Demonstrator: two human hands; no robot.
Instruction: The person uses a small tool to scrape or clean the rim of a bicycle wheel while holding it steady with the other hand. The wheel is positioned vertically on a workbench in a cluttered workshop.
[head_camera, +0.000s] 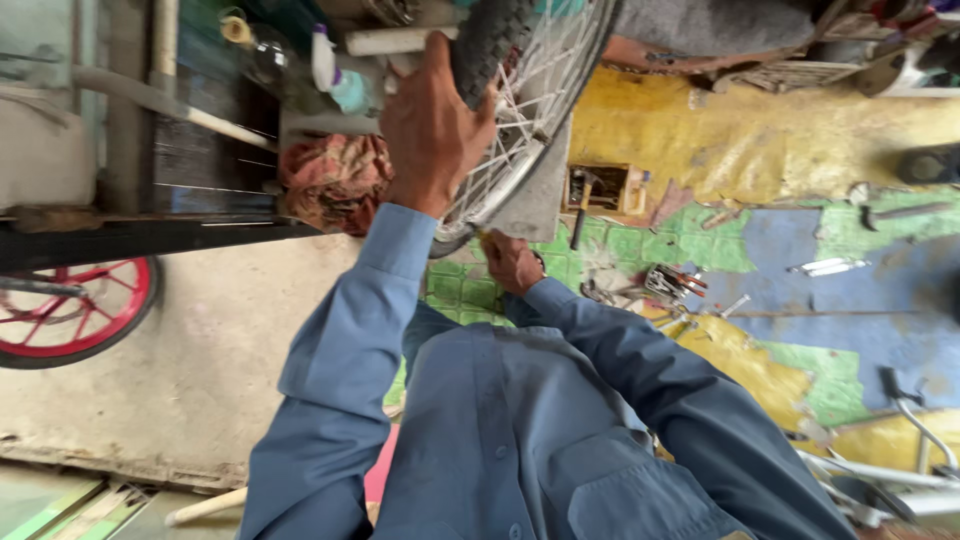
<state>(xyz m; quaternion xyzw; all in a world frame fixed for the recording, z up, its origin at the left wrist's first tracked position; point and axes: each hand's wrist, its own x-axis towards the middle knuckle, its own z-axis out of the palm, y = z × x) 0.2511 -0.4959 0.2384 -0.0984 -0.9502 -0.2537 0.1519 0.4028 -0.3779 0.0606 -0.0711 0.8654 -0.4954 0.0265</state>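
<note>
Rubber tyre of spoked bicycle wheel clamped under my left hand up top, right hand lower at rim, fingers hidden, grip unclear.

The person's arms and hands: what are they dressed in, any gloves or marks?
Both arms are in long blue shirt sleeves with buttoned-style cuffs ending at the wrists. The left hand and right hand are bare, with no gloves. The right wrist is too hidden to tell more. The shirt front shows buttons and a chest pocket.
</note>
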